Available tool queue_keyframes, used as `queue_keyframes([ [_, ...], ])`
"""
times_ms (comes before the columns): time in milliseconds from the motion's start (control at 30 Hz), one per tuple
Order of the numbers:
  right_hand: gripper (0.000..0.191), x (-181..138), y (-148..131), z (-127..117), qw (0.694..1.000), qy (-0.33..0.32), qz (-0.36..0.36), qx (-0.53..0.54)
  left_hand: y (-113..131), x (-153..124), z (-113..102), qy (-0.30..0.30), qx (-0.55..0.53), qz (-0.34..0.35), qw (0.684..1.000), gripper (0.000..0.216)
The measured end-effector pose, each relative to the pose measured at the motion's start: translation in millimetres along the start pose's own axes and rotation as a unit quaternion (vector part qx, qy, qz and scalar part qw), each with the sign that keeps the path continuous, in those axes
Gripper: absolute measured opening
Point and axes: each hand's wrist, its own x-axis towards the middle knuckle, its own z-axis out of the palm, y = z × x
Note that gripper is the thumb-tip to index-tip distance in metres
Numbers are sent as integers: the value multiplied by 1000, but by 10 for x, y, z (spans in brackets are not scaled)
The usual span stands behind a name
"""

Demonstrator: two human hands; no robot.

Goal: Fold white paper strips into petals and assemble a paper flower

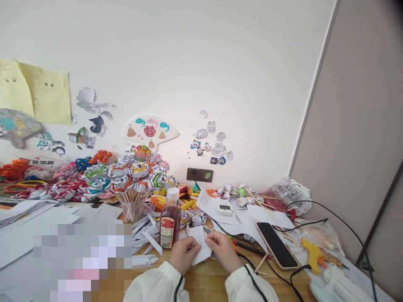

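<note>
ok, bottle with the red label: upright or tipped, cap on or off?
Upright, cap on: the bottle stands on its base, white cap seated on top.

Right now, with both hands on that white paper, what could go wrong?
1. The white-capped bottle stands close by the left hand; a sideways swing might knock it over.
2. The white paper is only pinched between the left hand and the right hand, so it could slip or crease crooked.
3. Loose white strips lie beside the bottle; the left sleeve might sweep some aside.
</note>
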Motion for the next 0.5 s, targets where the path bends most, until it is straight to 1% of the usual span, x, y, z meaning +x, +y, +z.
queue_keyframes([
  [133, 23, -10, -5, 10, 1000, 2, -5, -3, 2, -2, 3, 5, -7, -7, 1000, 22],
  [233, 26, -18, -2, 12, 999, -30, 8, 8, -4, -5, -2, 1, -22, -14, 1000, 22],
  [300, 26, -19, 8, 9, 999, -38, 7, -13, -15, -4, 3, 3, -39, -14, 999, 22],
  [367, 26, -14, 23, 1, 999, -16, 2, -42, -36, 2, 16, -7, -70, -24, 997, 22],
  [433, 27, -2, 38, -11, 999, 9, 1, -53, -66, 13, 34, -34, -120, -47, 991, 22],
  [500, 28, 11, 51, -23, 998, 19, 1, -55, -92, 26, 47, -58, -169, -68, 982, 24],
])
